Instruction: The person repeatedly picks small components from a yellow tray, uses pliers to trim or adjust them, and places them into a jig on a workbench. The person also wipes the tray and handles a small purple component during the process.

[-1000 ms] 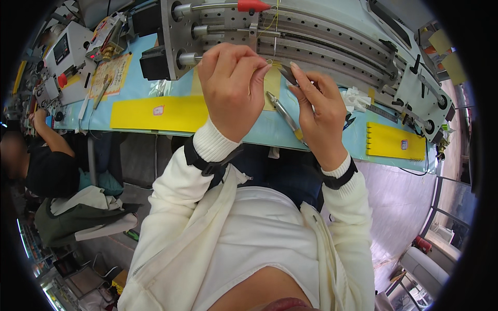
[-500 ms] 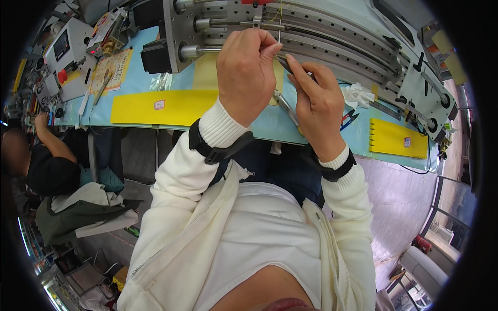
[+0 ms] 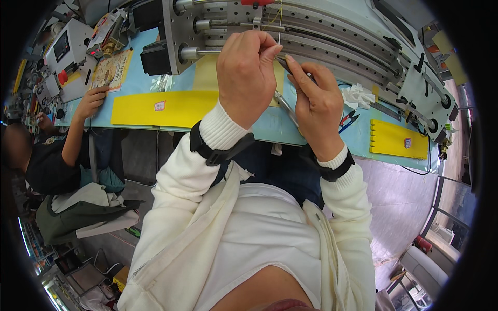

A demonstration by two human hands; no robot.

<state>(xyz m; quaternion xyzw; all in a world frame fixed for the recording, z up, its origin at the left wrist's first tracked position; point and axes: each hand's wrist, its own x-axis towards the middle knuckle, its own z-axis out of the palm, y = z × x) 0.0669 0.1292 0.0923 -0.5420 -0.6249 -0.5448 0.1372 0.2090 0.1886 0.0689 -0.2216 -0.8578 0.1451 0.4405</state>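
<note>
My left hand is raised over the near side of a metal rail machine. Its thumb and forefinger are pinched at the lower end of a thin white piece, which has a fine yellow thread above it. Close beside it, my right hand grips a slim dark tool, possibly tweezers, its tip by the left fingertips. What exactly sits in the left pinch is too small to make out. Between the hands, a silver rod-shaped tool lies slanting on the blue mat.
A long yellow strip lies along the bench's front edge. To the right are snips, crumpled white tissue and a notched yellow plate. Black motors stick out at the machine's left. A co-worker's hand rests at the bench further left.
My hands stay nearly in place, both still pinching. At the left, the co-worker's arm has come forward, and a hand is now over the bench beside the printed sheet.
</note>
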